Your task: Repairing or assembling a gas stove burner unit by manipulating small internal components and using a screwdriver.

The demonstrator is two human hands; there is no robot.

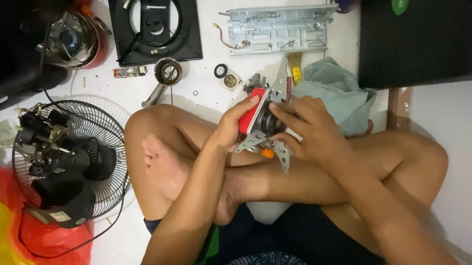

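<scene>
Both hands grip a red-cased motor assembly (metal brackets attached).

Even, fairly bright overhead light on the white floor; beyond the gripping hands the upper left sinks into shadow, perhaps underexposed; forearms nearest look softly blurred
</scene>
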